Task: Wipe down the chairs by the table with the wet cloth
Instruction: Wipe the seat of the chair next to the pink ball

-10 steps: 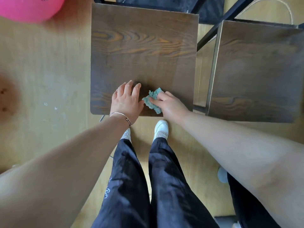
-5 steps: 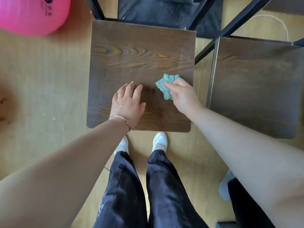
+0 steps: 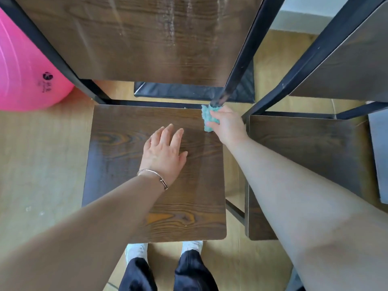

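A dark wood-grain chair seat lies below me, its backrest rising at the top between black metal posts. My right hand grips a teal cloth at the seat's far right corner, pressed against the base of the right back post. My left hand rests flat on the middle of the seat with fingers spread, a thin bracelet on the wrist. A second chair of the same kind stands close on the right.
A big pink ball sits on the wooden floor at the left, touching the chair's left post. A dark mat lies on the floor behind the seat. My feet in white shoes stand at the seat's front edge.
My right hand has carried the cloth from the seat's front middle up to the far right corner at the back post. My left hand has slid forward on the seat. My head has tilted up, showing the backrest.
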`<move>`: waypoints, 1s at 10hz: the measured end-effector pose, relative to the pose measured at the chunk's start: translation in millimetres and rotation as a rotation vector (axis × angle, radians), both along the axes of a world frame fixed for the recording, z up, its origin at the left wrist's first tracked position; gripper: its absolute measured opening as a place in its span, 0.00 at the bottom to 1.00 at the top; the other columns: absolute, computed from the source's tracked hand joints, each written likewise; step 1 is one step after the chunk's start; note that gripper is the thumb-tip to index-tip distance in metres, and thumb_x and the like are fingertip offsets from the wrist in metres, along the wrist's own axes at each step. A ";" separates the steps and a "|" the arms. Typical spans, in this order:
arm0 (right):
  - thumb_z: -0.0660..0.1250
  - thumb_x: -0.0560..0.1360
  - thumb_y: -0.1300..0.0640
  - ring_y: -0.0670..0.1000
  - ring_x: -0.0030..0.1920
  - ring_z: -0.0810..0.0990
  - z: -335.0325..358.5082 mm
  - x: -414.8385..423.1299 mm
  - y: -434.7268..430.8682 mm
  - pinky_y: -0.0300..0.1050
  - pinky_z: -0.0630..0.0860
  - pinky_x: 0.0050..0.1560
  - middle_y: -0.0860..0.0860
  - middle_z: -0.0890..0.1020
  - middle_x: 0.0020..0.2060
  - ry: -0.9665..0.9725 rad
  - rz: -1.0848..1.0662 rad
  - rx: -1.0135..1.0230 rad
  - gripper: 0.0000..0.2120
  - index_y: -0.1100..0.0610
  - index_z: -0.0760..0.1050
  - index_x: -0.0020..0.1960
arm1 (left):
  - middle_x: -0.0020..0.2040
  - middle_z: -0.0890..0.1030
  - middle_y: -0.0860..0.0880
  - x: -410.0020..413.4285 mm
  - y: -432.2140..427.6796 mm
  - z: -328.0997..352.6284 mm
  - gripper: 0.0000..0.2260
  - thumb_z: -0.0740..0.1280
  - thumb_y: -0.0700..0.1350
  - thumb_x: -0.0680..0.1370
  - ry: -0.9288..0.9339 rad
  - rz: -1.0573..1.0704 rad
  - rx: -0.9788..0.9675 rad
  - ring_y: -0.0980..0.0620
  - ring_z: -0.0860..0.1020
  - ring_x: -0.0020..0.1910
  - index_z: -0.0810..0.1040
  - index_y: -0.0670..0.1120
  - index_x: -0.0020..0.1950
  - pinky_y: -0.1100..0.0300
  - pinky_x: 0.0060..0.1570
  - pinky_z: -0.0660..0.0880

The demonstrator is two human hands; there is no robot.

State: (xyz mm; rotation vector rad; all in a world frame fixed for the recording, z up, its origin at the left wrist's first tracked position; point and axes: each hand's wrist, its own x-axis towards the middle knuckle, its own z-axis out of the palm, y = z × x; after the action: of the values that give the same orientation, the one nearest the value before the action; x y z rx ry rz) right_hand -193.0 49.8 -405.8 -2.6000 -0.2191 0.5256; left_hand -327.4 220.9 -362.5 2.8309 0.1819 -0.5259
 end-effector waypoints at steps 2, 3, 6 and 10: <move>0.68 0.79 0.52 0.53 0.60 0.76 -2.2 4.3 -5.8 0.43 0.72 0.62 0.52 0.77 0.62 -0.001 0.068 -0.004 0.19 0.57 0.77 0.67 | 0.78 0.54 0.48 -12.7 -5.5 -3.3 0.27 0.55 0.57 0.81 0.023 -0.003 -0.002 0.46 0.51 0.76 0.52 0.52 0.78 0.49 0.73 0.56; 0.66 0.79 0.53 0.53 0.59 0.76 -4.5 -3.2 -6.8 0.36 0.69 0.55 0.51 0.77 0.60 0.003 0.064 0.000 0.17 0.57 0.77 0.66 | 0.78 0.55 0.48 -23.0 -5.8 -6.4 0.27 0.56 0.57 0.81 0.034 -0.016 0.012 0.45 0.53 0.76 0.54 0.52 0.78 0.48 0.72 0.57; 0.65 0.80 0.55 0.51 0.54 0.78 -5.2 -85.8 -10.8 0.37 0.74 0.50 0.52 0.78 0.54 0.048 0.199 0.004 0.11 0.59 0.78 0.59 | 0.77 0.57 0.47 -59.7 -8.1 -1.9 0.27 0.59 0.56 0.80 0.053 -0.011 0.016 0.43 0.55 0.75 0.56 0.51 0.77 0.46 0.72 0.59; 0.58 0.82 0.57 0.57 0.61 0.72 3.6 -254.2 -37.0 0.48 0.66 0.58 0.57 0.77 0.61 0.210 0.473 -0.054 0.16 0.53 0.76 0.67 | 0.76 0.59 0.45 -152.4 -15.9 2.4 0.27 0.60 0.55 0.80 0.123 -0.017 0.009 0.42 0.58 0.74 0.58 0.50 0.77 0.44 0.70 0.60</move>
State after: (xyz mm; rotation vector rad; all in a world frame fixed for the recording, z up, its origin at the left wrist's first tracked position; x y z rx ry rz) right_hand -447.2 12.8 -402.3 -2.5165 -0.7660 0.9719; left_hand -479.8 205.0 -360.1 2.8121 0.1842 -0.7048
